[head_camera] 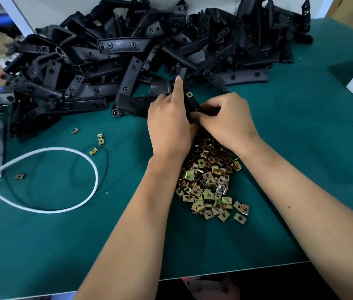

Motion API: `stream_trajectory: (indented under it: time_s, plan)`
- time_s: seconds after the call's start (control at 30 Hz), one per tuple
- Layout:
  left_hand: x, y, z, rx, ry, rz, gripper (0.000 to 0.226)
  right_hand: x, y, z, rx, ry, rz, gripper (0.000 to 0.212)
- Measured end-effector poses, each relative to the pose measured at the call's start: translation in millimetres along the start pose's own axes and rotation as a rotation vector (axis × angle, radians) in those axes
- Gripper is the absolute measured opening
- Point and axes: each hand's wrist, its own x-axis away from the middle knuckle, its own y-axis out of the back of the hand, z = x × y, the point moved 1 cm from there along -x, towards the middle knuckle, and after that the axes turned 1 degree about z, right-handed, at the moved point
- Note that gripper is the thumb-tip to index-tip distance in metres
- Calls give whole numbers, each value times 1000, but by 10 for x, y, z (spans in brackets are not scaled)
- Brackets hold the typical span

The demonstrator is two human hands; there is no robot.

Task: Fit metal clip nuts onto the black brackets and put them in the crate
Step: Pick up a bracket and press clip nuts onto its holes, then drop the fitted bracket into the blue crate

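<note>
head view: your only camera | worn on your head, looking forward and steeply down at the green table (301, 148) | close in, both forearms rising from the bottom edge | wide-angle, edges bowed | no second view to overlap

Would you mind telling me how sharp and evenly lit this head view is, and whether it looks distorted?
Head view: wide-angle bending at the table edge; bracket pile is dark, with glare on some faces; clip nuts are fairly sharp; both hands cast soft shadows; the corners look blurred.
</note>
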Motion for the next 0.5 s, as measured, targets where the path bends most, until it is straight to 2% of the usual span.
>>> stream_trajectory:
  time_s: [0.27,0.5]
  plan:
    - [12,43,-155,-132,-106,25,75,-18,30,-68,28,-105,-52,19]
    - [13,35,-300,-142,-147,120,74,157,96,-50,93,-130,-109,24]
